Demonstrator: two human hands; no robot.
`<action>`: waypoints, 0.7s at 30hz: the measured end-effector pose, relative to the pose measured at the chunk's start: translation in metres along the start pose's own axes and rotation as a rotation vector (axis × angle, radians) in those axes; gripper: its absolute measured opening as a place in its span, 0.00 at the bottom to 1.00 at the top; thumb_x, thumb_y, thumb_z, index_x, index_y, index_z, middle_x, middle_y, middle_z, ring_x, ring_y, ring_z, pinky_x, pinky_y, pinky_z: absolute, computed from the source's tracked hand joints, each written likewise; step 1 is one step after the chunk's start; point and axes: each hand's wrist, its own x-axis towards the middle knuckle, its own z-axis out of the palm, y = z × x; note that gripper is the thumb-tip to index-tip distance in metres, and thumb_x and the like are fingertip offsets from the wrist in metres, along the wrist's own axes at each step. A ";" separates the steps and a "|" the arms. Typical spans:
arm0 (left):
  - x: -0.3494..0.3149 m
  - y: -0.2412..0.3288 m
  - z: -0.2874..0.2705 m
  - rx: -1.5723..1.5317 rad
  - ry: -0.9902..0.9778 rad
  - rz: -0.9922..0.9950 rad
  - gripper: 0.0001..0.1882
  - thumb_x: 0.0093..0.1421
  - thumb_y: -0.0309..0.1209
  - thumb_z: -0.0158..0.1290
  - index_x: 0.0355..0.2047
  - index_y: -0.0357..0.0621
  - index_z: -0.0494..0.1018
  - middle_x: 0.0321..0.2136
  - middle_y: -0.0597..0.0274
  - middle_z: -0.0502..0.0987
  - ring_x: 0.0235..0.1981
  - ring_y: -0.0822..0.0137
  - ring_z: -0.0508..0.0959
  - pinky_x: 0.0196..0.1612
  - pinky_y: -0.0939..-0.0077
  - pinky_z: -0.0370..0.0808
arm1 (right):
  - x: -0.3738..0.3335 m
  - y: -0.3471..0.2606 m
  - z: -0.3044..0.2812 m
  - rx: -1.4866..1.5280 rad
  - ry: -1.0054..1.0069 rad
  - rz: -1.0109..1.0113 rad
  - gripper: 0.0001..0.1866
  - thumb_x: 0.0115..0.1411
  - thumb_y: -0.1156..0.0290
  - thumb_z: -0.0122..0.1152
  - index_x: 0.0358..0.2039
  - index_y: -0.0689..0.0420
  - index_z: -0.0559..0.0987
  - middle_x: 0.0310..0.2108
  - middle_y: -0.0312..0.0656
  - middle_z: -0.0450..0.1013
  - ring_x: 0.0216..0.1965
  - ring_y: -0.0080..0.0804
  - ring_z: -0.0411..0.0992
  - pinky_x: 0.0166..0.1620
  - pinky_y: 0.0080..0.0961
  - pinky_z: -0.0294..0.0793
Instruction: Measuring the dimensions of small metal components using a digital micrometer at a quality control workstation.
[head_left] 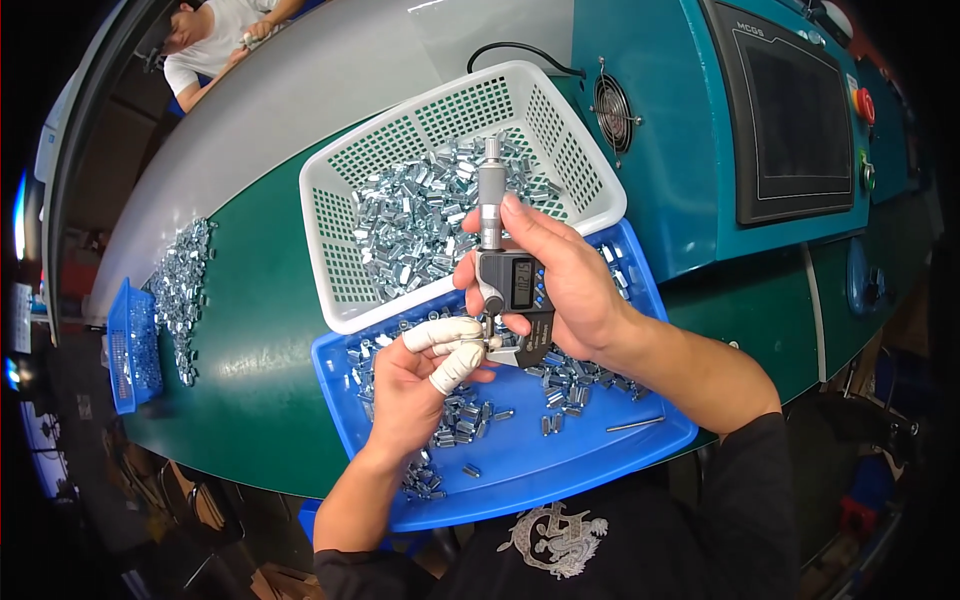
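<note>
My right hand (565, 265) is wrapped round a digital micrometer (515, 280) with a grey barrel, a small display and blue buttons. Its thumb and fingers are at the barrel and frame, and the barrel points away from me. My left hand (415, 385) has white covers on its thumb and fingertips. Those fingertips pinch together at the micrometer's jaws, on a small metal part mostly hidden by them. Under both hands lies a blue tray (520, 465) with loose shiny metal pieces (460, 415), short and hexagonal-looking. A thin metal rod (635, 424) rests at the tray's right side.
Beyond the tray, a white perforated basket (335, 235) holds many similar pieces. More pieces (185, 290) lie heaped on the green table (255, 370), beside a small blue basket (120, 345). A teal machine (665, 150) with a dark screen stands right. Another person (215, 40) sits far left.
</note>
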 end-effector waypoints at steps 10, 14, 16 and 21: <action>0.003 -0.001 0.003 0.017 -0.017 0.038 0.12 0.58 0.20 0.54 0.43 0.36 0.73 0.37 0.55 0.78 0.39 0.65 0.79 0.39 0.73 0.81 | 0.000 -0.005 0.002 -0.067 0.000 -0.009 0.17 0.68 0.53 0.39 0.40 0.54 0.66 0.30 0.46 0.74 0.26 0.27 0.75 0.15 0.14 0.66; 0.003 -0.001 0.002 -0.006 -0.029 0.020 0.13 0.58 0.21 0.54 0.44 0.36 0.72 0.37 0.54 0.78 0.38 0.64 0.79 0.39 0.73 0.80 | 0.000 -0.004 0.001 -0.006 0.003 0.008 0.20 0.67 0.51 0.40 0.41 0.55 0.66 0.30 0.48 0.74 0.26 0.28 0.75 0.15 0.15 0.66; 0.003 -0.001 0.001 0.000 -0.036 0.007 0.13 0.58 0.21 0.54 0.44 0.36 0.72 0.37 0.54 0.78 0.37 0.64 0.80 0.39 0.72 0.79 | 0.000 -0.005 0.003 0.007 0.007 0.015 0.20 0.67 0.50 0.39 0.42 0.56 0.66 0.30 0.48 0.74 0.26 0.28 0.75 0.15 0.15 0.66; 0.003 -0.002 -0.001 0.027 -0.009 -0.010 0.12 0.58 0.23 0.55 0.43 0.36 0.72 0.33 0.58 0.78 0.33 0.67 0.79 0.38 0.74 0.78 | -0.001 -0.004 0.002 -0.041 0.008 0.023 0.22 0.67 0.49 0.39 0.44 0.57 0.67 0.30 0.47 0.74 0.26 0.27 0.75 0.15 0.13 0.65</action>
